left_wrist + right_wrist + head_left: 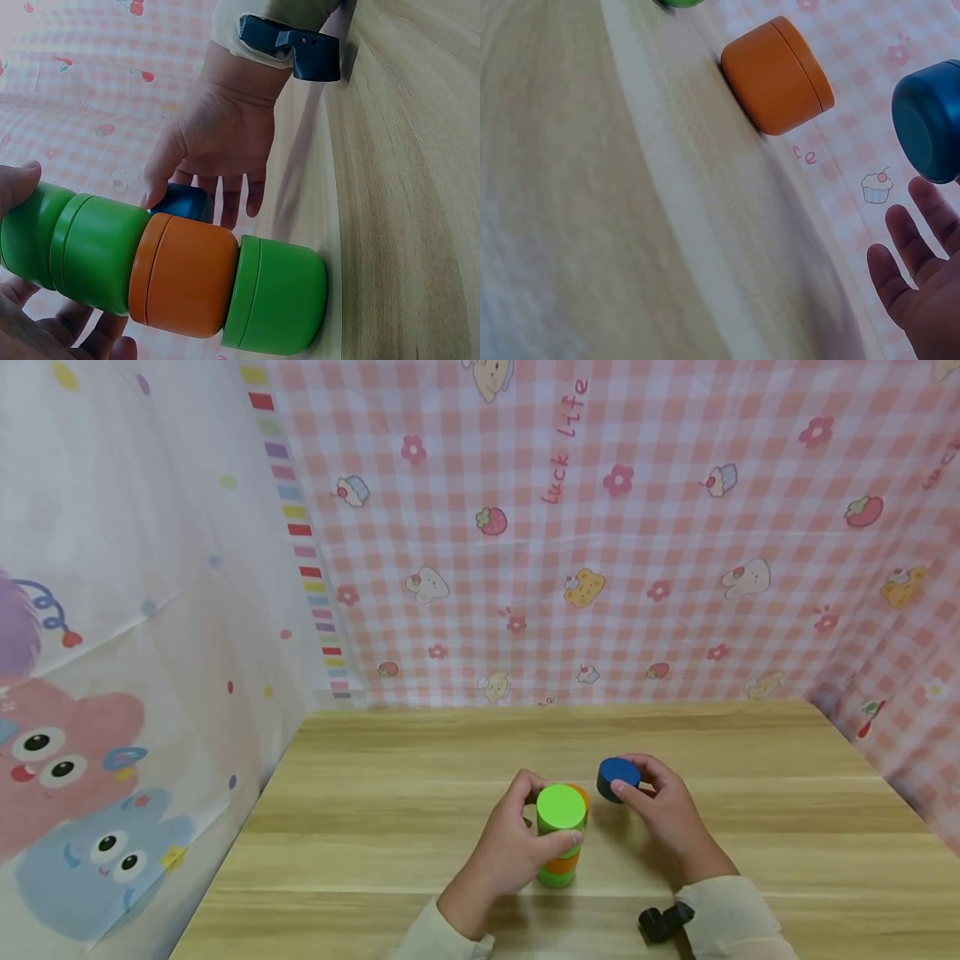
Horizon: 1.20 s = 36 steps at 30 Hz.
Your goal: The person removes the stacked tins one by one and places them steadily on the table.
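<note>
Small round lidded jars are stacked upright on the table: a green bottom jar (281, 296), an orange jar (187, 277), a green jar (105, 255) and a green top jar (561, 807). My left hand (510, 852) grips the upper part of this stack, thumb on the near side and fingers around the far side. To the right, my right hand (671, 814) pinches a blue jar (618, 779) between thumb and fingers, held up off the table. In the right wrist view, several of that hand's fingers (900, 232) spread below the blue jar (928, 120).
A separate orange jar (776, 75) stands on the wooden table (420, 743) behind the stack, mostly hidden by it in the head view. A black wrist device (663, 922) sits at the right sleeve (735, 914). Patterned cloth (630, 543) hangs behind the table.
</note>
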Available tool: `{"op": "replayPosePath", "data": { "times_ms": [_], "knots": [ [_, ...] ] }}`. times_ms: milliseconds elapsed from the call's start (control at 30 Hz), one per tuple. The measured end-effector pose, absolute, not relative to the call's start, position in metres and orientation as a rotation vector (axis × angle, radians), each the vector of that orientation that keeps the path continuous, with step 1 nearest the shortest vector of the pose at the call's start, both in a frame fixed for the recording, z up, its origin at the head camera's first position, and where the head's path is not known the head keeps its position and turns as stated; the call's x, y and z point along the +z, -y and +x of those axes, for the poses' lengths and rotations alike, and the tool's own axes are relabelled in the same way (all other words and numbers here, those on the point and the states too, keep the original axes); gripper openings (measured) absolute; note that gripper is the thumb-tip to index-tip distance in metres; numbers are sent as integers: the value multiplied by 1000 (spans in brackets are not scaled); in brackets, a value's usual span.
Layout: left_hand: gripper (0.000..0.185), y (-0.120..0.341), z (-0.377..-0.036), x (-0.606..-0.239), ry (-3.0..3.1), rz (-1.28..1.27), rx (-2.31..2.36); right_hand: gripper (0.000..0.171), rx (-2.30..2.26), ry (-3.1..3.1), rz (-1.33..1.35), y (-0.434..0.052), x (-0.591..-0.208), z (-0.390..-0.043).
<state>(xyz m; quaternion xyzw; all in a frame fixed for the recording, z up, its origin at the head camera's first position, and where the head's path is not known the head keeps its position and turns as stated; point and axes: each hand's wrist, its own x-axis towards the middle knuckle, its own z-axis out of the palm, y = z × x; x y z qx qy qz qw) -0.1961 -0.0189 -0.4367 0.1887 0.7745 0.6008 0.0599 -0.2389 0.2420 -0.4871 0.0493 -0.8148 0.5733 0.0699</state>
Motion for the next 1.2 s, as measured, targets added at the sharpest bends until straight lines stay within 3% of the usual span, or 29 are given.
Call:
{"op": "replayPosePath", "data": {
  "times_ms": [1200],
  "knots": [
    [45, 18, -195, -436, -2357, 564, 1816, 51, 1744, 2557, 44, -248, -503, -243]
  ]
}}
